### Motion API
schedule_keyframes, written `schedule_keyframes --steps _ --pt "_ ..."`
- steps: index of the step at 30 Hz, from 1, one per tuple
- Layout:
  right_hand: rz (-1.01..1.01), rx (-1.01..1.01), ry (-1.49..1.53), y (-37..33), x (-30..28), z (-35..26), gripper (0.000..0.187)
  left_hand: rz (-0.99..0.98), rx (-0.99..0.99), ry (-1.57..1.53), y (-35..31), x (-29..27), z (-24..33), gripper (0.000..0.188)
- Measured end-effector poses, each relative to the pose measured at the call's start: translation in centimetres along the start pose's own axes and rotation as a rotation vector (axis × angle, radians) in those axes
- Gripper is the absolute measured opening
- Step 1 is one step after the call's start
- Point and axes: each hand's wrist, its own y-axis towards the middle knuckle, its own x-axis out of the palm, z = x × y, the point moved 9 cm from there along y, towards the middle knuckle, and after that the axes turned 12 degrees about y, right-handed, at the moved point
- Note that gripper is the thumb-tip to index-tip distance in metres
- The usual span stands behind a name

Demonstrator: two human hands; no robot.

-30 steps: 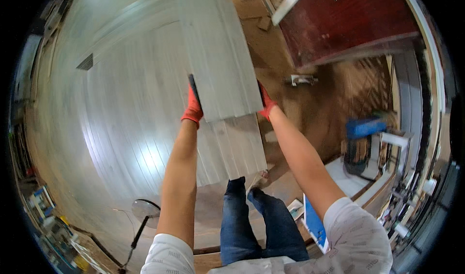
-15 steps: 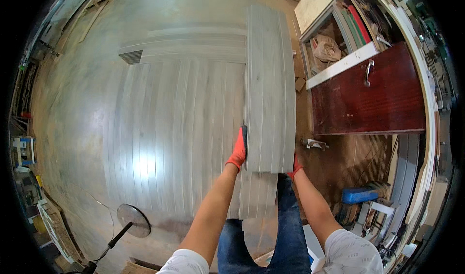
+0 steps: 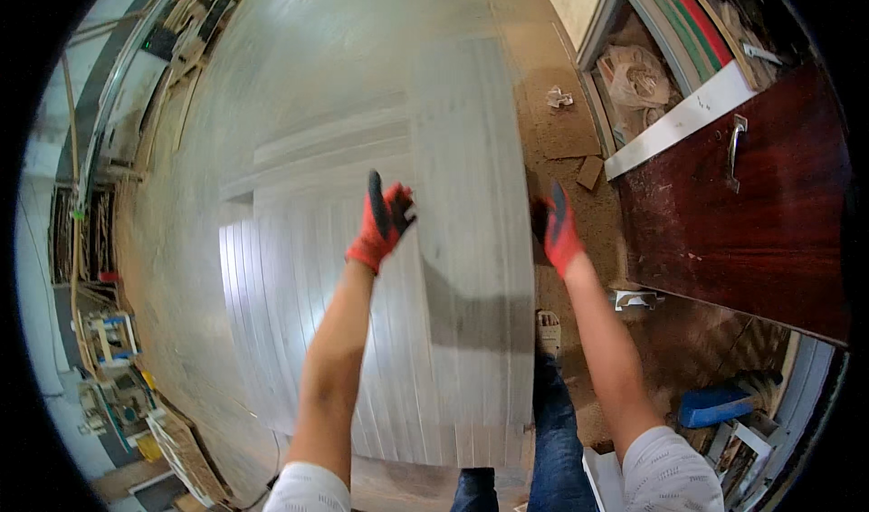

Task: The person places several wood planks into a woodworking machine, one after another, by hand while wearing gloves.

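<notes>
Grey wood-grain planks lie in a wide, low stack in front of me. Several long planks (image 3: 326, 331) run side by side on the left, and a higher strip of planks (image 3: 471, 168) lies along the right side. My left hand (image 3: 380, 224), in a red glove with dark fingers and palm, hovers over the stack near the strip's left edge. Its thumb points up, its fingers are apart, and it holds nothing. Just off the strip's right edge is my right hand (image 3: 558, 227), gloved alike, thumb raised and open; its fingers are partly blurred.
At the right stands a cabinet with a dark red door (image 3: 742, 204) and an open compartment with a plastic bag (image 3: 636, 82). A blue tool-like object (image 3: 715, 408) lies at the lower right. Cardboard scraps (image 3: 588, 172) are on the floor. Frames and boards (image 3: 186, 449) line the left.
Both hands have let go of the right-hand strip of planks and moved forward and apart. The strip now lies nearer to me, lined up with the stack's near end. The view has shifted.
</notes>
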Motion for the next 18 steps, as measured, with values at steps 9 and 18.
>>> schedule_keyframes --steps 9,18 --pt "-0.039 0.081 -0.398 18.0 6.9 -2.4 0.103 -0.105 0.197 0.231 15.3 12.1 8.2 0.071" --pt "-0.059 0.131 -0.207 17.9 10.5 1.8 0.104 0.013 0.247 0.339 12.6 9.2 10.5 0.061"
